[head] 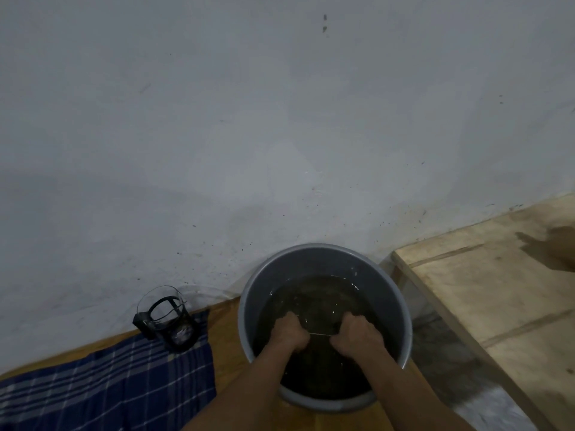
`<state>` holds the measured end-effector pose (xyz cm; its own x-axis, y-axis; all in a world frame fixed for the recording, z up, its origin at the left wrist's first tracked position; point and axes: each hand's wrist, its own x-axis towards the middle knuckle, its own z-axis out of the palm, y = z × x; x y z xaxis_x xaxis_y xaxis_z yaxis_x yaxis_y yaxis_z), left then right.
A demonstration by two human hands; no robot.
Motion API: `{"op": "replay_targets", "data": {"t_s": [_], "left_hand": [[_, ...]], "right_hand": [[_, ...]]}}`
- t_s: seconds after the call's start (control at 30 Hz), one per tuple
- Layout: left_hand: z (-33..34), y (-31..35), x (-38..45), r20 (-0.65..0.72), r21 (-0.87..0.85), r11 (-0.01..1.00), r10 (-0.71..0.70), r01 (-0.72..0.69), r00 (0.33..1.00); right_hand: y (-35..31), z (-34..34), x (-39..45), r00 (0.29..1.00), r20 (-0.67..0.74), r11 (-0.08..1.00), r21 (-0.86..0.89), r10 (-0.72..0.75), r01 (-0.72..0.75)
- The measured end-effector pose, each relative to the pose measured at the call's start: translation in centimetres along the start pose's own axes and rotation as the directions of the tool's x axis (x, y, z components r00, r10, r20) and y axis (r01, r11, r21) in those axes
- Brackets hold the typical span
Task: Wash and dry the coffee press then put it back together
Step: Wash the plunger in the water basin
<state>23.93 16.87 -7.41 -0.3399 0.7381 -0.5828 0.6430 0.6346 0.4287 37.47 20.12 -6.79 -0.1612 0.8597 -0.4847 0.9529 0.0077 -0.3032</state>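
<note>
A plain home corner, this: a scuffed, speckled white wall meets a wooden desk. A blue checked cloth lies beside a grey bucket of murky water, rough plywood boards stacked alongside.

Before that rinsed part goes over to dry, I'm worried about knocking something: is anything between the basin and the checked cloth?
Nothing visible. Bare wooden surface separates the basin from the checked cloth; the glass carafe stands at the cloth's far edge, by the wall.

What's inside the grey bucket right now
The grey bucket holds dark, murky water, with the left hand and right hand dipped in, a thin rod between them. Whatever lies underwater is hidden.
</note>
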Motion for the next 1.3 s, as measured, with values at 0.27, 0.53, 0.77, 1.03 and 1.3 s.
{"op": "replay_targets", "data": {"t_s": [0.27, 0.53, 0.77, 1.03, 1.3], "left_hand": [[0.0, 0.2, -0.6, -0.021, -0.005, 0.999, -0.036, 0.036, 0.999], [-0.1, 0.0, 0.0, -0.104, 0.059, 0.998, -0.005, 0.011, 0.995], [0.1, 0.0, -0.4, -0.014, 0.086, 0.995, -0.044, 0.046, 0.999], [-0.8, 0.1, -0.1, -0.076, 0.018, 1.000, -0.014, 0.015, 0.997], [-0.7, 0.5, -0.8, 0.057, -0.062, 0.997, -0.030, 0.034, 0.998]], "right_hand": [[-0.3, 0.0, -0.2, 0.995, -0.059, 0.996, -0.047, -0.078, 0.075], [-0.4, -0.1, -0.1, 0.998, 0.022, 0.998, -0.029, -0.061, 0.062], [-0.1, -0.3, -0.1, 0.994, -0.013, 0.994, 0.015, -0.112, 0.112], [0.0, -0.1, 0.2, 0.999, -0.044, 0.999, -0.028, -0.032, 0.031], [0.4, -0.6, 0.0, 0.999, -0.015, 0.999, 0.006, -0.052, 0.052]]}}
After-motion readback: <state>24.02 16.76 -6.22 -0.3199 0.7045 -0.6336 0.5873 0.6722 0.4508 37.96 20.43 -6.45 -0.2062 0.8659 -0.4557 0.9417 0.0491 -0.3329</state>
